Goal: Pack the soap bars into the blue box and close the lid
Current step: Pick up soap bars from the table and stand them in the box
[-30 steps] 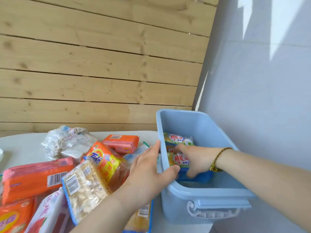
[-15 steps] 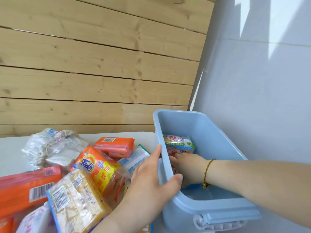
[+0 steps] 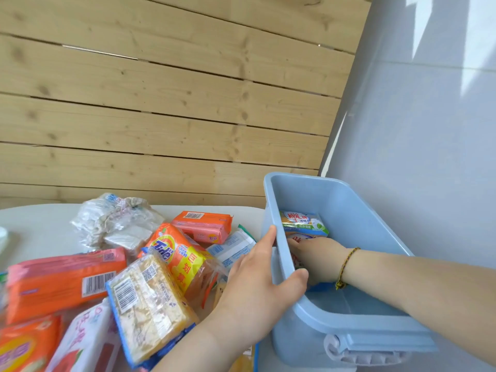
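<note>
The blue box (image 3: 346,312) stands open at the right end of the table (image 3: 40,226), with no lid in sight. Inside it, against its left wall, the right hand (image 3: 319,260) lies palm-down on a white-and-red soap bar (image 3: 298,241), fingers pointing toward the far end; whether they grip the bar or only press it I cannot tell. Just beyond that bar, toward the box's far wall, sits 1 more packed bar with a green band (image 3: 303,222). The left hand (image 3: 257,283) clamps the box's left rim, thumb inside, fingers outside.

Everything still to pack lies left of the box: the Tide bar (image 3: 178,257) and the pale yellow bar (image 3: 150,302) closest, the orange bar (image 3: 61,283) farther left. The left hand is nearer this heap. The box's near half looks bare, so the next bars probably go there, laid across the box like the packed ones.
</note>
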The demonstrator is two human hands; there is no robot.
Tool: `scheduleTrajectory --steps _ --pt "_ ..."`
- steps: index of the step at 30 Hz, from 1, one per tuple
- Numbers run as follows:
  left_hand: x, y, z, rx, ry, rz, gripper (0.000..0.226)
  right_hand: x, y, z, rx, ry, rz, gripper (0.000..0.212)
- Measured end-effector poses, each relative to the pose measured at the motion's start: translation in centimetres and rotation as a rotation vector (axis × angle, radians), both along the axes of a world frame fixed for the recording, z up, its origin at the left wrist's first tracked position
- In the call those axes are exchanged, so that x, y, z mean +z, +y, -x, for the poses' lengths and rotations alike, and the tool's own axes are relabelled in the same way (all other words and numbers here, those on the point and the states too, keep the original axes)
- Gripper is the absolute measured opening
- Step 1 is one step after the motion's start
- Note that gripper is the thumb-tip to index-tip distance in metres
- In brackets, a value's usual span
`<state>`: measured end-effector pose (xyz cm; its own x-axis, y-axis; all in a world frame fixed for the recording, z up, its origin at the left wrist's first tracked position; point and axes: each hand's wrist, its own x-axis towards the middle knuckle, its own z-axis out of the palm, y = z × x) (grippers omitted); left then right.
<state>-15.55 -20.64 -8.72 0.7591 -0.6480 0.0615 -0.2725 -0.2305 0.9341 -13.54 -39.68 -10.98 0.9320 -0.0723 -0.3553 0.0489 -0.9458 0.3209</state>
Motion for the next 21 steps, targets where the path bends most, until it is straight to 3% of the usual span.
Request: scheduleTrajectory --steps 3,6,11,14,18,21 --pt "0.6 0.0 0.1 0.025 -0.034 -0.070 0.082 0.8 -0.3 -0.3 -0.097 0.053 -0.161 0.082" --pt "1.2 0.4 0.6 0.036 -0.097 -0.141 0.075 2.6 0.1 0.0 -0.156 0.061 -0.215 0.062" --pt "1.0 4.1 1.2 0.124 -0.210 -0.166 0.071 7.0 1.3 1.3 -0.290 -0.365 -0.403 0.037" --pt "0.7 8.0 1.4 0.250 -0.378 -0.159 0.053 9.6 3.2 2.5 -0.319 -0.612 -0.554 0.028" --pt "-1.8 13.9 1.2 0.513 -0.549 -0.189 0.048 13.1 8.5 4.4 -0.166 -0.944 -0.731 0.022" --pt "-4.6 17.1 1.5 0.731 -0.471 -0.263 0.062 13.7 14.5 5.9 -0.009 -0.953 -0.842 0.023"
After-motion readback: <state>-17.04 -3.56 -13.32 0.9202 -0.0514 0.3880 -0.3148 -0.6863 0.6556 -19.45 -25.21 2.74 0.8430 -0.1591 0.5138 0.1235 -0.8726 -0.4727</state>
